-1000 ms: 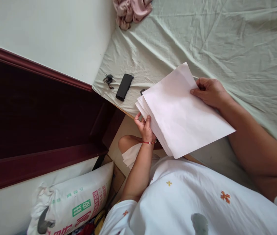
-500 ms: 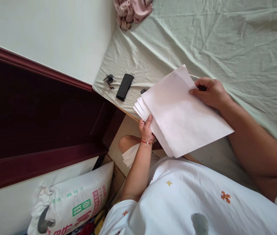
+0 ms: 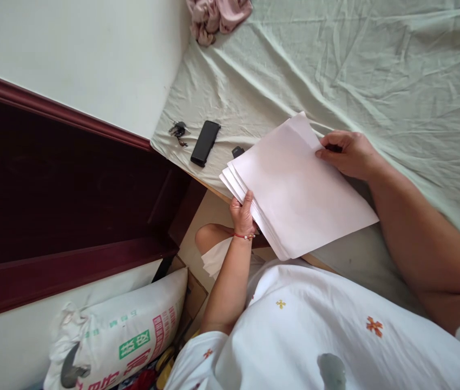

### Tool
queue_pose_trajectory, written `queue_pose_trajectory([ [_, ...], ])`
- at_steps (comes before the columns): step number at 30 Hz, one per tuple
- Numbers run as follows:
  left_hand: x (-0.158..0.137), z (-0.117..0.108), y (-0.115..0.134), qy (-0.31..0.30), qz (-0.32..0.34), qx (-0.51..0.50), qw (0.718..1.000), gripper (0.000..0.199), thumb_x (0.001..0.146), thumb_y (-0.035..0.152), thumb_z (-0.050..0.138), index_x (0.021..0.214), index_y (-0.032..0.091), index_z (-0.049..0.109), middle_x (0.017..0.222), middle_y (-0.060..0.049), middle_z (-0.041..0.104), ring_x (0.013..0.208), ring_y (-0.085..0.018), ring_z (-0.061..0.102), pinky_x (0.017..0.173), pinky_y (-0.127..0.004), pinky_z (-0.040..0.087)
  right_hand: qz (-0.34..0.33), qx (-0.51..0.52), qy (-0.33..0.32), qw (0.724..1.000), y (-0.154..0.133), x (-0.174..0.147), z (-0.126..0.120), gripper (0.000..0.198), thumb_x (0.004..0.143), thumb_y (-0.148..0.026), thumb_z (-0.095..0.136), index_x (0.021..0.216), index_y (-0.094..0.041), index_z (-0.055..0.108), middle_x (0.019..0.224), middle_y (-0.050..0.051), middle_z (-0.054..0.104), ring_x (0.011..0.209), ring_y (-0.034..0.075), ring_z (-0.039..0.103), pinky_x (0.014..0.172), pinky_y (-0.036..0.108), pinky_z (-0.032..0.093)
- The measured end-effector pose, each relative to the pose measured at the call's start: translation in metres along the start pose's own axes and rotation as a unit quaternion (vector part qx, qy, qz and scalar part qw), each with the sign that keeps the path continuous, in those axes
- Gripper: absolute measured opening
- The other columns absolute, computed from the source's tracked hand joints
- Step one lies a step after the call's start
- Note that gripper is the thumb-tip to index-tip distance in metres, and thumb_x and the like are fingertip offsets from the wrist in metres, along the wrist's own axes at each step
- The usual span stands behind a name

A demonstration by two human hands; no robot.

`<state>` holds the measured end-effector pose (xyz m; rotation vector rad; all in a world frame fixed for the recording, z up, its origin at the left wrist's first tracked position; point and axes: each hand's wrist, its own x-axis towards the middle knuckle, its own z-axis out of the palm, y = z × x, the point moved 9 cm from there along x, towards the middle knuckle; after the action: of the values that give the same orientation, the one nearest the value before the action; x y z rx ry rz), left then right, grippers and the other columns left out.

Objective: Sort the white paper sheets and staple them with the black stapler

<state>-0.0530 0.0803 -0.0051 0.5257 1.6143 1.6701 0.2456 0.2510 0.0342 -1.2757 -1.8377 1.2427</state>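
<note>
While the left hand (image 3: 243,215) stays clamped on the fanned stack of white paper sheets (image 3: 295,189), its far edge, pinched by the right hand (image 3: 349,154), has been lowered toward the pale green bedsheet (image 3: 396,70).

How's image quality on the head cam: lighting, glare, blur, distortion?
Head view: even daylight, soft shadow under the right forearm on the sheet. Head view: the paper stack is nearly blown out, no print readable. Head view: left hand and right hand sharp, no motion blur. Head view: the wall trim bows near the left edge; phone crisp, keys too small to make out.
</note>
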Motion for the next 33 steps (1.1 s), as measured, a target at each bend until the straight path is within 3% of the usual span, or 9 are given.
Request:
queue_pose_trajectory([
  [4,-0.002,0.003,0.004,0.002,0.009,0.009,1.000,0.060,0.053,0.059,0.107,0.092,0.019,0.085,0.096,-0.004,0.084,0.093,-0.020,0.078,0.090,-0.030,0.060,0.011,-0.005,-0.006,1.000,0.001,-0.001,0.001,0.016,0.082,-0.043,0.070,0.085,-0.027,0.068,0.079,0.003,0.060,0.076,0.023,0.055,0.077,0.041,0.047],
  [11,-0.004,0.006,0.006,0.000,0.011,0.001,1.000,0.062,0.051,0.057,0.108,0.095,0.019,0.086,0.103,-0.006,0.086,0.095,-0.020,0.079,0.094,-0.029,0.060,0.034,0.012,-0.030,0.999,0.005,0.000,0.008,0.037,0.074,-0.057,0.082,0.075,-0.026,0.062,0.074,0.002,0.061,0.074,0.021,0.056,0.068,0.037,0.044],
  [16,-0.004,0.004,0.004,0.007,0.008,0.001,1.000,0.061,0.051,0.058,0.108,0.092,0.019,0.085,0.098,-0.004,0.086,0.093,-0.020,0.079,0.092,-0.029,0.060,0.029,0.004,-0.046,0.999,0.005,-0.001,0.008,0.035,0.076,-0.059,0.080,0.075,-0.026,0.066,0.075,0.003,0.065,0.074,0.022,0.057,0.068,0.038,0.044],
  [23,-0.003,0.004,0.003,0.004,0.011,-0.007,1.000,0.059,0.054,0.058,0.107,0.094,0.020,0.085,0.099,-0.005,0.086,0.101,-0.022,0.080,0.099,-0.031,0.060,0.020,-0.030,-0.015,0.999,0.002,0.000,0.001,0.034,0.081,-0.055,0.076,0.074,-0.025,0.061,0.068,0.001,0.058,0.067,0.019,0.051,0.065,0.036,0.042],
  [33,-0.003,0.002,0.002,0.006,0.012,-0.004,1.000,0.061,0.056,0.062,0.105,0.097,0.020,0.086,0.105,-0.006,0.087,0.105,-0.024,0.081,0.099,-0.033,0.061,0.005,-0.085,-0.030,0.996,0.009,0.001,0.002,0.028,0.088,-0.052,0.070,0.078,-0.026,0.067,0.072,0.003,0.064,0.070,0.022,0.055,0.073,0.040,0.044],
])
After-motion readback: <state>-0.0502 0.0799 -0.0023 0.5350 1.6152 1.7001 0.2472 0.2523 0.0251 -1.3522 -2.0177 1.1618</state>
